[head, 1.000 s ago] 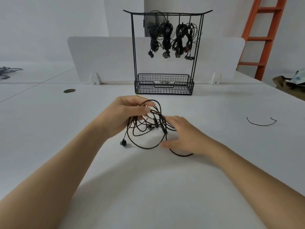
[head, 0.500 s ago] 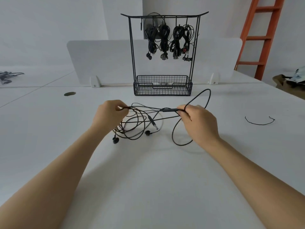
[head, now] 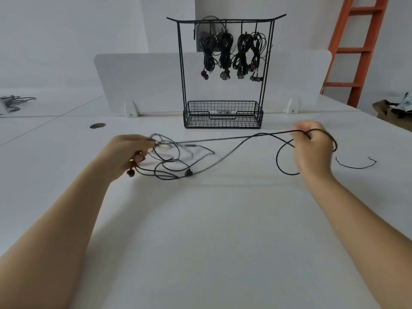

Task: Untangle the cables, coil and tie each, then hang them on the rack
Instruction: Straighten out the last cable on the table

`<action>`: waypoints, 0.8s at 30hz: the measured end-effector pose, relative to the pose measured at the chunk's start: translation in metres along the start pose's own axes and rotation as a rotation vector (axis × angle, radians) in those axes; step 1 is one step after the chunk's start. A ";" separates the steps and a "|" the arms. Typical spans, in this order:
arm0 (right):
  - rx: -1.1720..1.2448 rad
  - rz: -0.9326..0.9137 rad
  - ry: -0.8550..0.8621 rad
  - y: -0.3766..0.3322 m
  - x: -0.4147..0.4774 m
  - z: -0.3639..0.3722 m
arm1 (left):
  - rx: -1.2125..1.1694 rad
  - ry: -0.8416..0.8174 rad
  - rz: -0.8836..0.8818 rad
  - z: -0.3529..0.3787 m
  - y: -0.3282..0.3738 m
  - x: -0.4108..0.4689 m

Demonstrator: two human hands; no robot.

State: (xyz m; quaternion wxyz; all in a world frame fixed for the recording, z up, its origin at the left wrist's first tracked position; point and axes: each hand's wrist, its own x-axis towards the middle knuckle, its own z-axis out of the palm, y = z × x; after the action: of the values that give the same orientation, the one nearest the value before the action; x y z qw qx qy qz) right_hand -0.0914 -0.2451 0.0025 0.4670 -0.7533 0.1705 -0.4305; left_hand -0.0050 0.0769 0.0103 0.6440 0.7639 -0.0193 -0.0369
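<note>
Right hand [head: 312, 150] and the cable [head: 224, 155] in mid-span are blurred; ladder [head: 352, 50] cut off at top

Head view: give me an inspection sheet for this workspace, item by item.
Surface: white table, one round port.
Job's things: rack with four tied bundles hung; earphone cable tangled, not yet coiled.
Clutter: short loose wire at right.
Grippers (hands): left hand grips the tangle; right hand holds a looped length; a strand stretches between them.
Cables: other cables on the far-left desk.
Surroundings: divider panel, orange ladder.
</note>
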 end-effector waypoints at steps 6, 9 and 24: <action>0.541 0.316 -0.009 -0.016 -0.003 -0.002 | 0.723 0.402 0.327 0.013 -0.004 0.001; 0.726 0.527 0.080 -0.013 0.006 -0.012 | 0.938 0.440 0.371 0.005 -0.004 0.000; 0.581 0.562 0.002 0.001 0.024 -0.029 | -1.125 0.293 -0.162 -0.059 -0.009 0.012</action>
State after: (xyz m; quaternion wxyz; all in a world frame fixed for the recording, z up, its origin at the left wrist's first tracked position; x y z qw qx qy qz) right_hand -0.1009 -0.2780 0.0190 0.7598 -0.5138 0.2415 -0.3169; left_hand 0.0113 0.1356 0.0107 0.9415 0.3009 0.1509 0.0153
